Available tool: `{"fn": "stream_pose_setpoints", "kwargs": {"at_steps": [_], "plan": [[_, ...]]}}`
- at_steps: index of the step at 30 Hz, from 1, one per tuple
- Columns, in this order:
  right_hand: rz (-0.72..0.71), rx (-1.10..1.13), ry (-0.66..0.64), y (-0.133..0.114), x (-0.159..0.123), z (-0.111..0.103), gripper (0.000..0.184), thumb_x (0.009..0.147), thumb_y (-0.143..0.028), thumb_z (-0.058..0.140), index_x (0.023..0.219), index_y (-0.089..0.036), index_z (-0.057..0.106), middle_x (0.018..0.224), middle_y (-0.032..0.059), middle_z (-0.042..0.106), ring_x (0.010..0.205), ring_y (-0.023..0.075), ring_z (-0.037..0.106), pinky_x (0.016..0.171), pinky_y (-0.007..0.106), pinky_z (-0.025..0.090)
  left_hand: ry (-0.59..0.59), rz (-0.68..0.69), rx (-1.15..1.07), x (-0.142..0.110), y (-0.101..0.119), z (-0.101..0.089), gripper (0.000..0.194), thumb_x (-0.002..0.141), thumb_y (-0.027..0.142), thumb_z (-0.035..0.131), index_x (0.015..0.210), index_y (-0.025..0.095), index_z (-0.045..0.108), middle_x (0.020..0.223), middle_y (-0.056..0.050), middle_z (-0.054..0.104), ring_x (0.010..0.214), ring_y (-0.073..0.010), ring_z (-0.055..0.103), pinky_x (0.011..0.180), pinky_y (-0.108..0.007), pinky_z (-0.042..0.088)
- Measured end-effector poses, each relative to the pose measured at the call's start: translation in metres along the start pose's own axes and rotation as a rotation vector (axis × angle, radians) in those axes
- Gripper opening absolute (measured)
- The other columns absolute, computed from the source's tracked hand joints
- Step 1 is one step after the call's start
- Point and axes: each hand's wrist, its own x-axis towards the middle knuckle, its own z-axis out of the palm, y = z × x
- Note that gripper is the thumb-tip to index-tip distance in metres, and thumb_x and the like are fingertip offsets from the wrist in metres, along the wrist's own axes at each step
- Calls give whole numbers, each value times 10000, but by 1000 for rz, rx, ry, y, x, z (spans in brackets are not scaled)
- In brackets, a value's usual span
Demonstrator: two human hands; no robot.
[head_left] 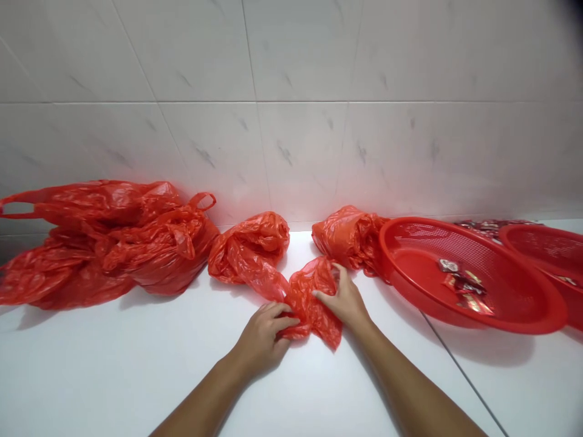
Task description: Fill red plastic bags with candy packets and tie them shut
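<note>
A crumpled red plastic bag [314, 291] lies on the white table [136, 364] in front of me. My left hand [264, 337] pinches its lower left edge with curled fingers. My right hand [344, 298] grips its upper right part, thumb and fingers pressed into the plastic. The bag trails back to a bunched red bag [250, 246] behind it. Another bunched red bag [348, 237] sits just beyond my right hand.
A large heap of red plastic bags [104, 243] lies at the left against the tiled wall [291, 121]. A round red basket [469, 273] with a few small wrapped packets [464, 285] stands at the right. A second red basket [546, 252] is behind it.
</note>
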Motion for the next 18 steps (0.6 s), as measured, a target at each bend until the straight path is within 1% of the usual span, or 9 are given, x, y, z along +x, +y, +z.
{"fn": "stream_pose_setpoints", "kwargs": {"at_steps": [1, 3, 5, 8, 10, 12, 14, 15, 18], "plan": [[25, 15, -20, 1, 0, -1, 626, 784, -383, 773, 1365, -231, 596, 1246, 100, 747, 1057, 292, 712, 914, 395, 553, -34, 21, -30, 1, 4, -1, 327, 857, 161, 694, 1116, 309, 828, 1173, -53, 769, 1020, -259, 710, 963, -437, 567], [57, 53, -56, 4, -1, -4, 423, 853, -341, 673, 1259, -226, 680, 1158, 98, 783, 1037, 306, 728, 921, 415, 556, -78, 19, -67, 2, 5, -2, 226, 872, 312, 763, 1090, 309, 826, 1223, -53, 762, 1068, -273, 703, 1015, -452, 538], [74, 141, -13, 5, -2, -7, 291, 892, -352, 616, 1118, -204, 727, 1070, 100, 796, 980, 307, 729, 895, 416, 560, -46, -91, -47, 4, -4, -4, 179, 929, 397, 698, 1018, 300, 818, 1237, -51, 760, 1108, -282, 694, 1046, -459, 513], [45, 355, 69, -1, -5, -12, 269, 902, -373, 613, 1073, -192, 714, 1037, 92, 785, 958, 289, 712, 877, 394, 562, 136, -456, 92, 8, -37, -12, 352, 1022, 422, 480, 929, 250, 773, 1055, -87, 772, 1015, -302, 702, 995, -480, 526], [11, 496, 67, -7, -8, -12, 256, 892, -357, 614, 1071, -197, 703, 1026, 81, 774, 951, 273, 700, 864, 378, 560, 266, -644, 186, 11, -60, -21, 397, 1005, 471, 459, 959, 185, 730, 962, -152, 734, 991, -371, 683, 959, -546, 528], [0, 605, 26, -12, -11, -11, 228, 868, -340, 625, 1036, -203, 698, 978, 67, 761, 899, 255, 687, 815, 360, 556, 359, -727, 252, 13, -71, -30, 386, 955, 478, 512, 1015, 137, 683, 1032, -215, 685, 1091, -439, 637, 989, -608, 499], [16, 678, -32, -14, -15, -7, 169, 839, -332, 645, 944, -203, 679, 888, 54, 733, 814, 234, 662, 751, 341, 545, 467, -724, 311, 12, -65, -35, 323, 928, 426, 546, 1056, 145, 639, 1216, -240, 612, 1242, -446, 565, 1070, -612, 458], [25, 705, -70, -14, -16, -5, 147, 828, -330, 656, 900, -202, 663, 848, 48, 714, 776, 224, 646, 724, 333, 537, 546, -670, 345, 11, -57, -35, 277, 929, 392, 553, 1068, 161, 619, 1284, -227, 573, 1294, -429, 534, 1109, -601, 437], [11, 737, -200, -13, -20, 1, 118, 815, -307, 668, 844, -197, 635, 814, 35, 680, 738, 204, 619, 698, 317, 519, 778, -301, 451, 4, -22, -30, 216, 925, 307, 610, 1119, 223, 565, 1265, -150, 561, 1276, -363, 549, 1134, -572, 430]]}}
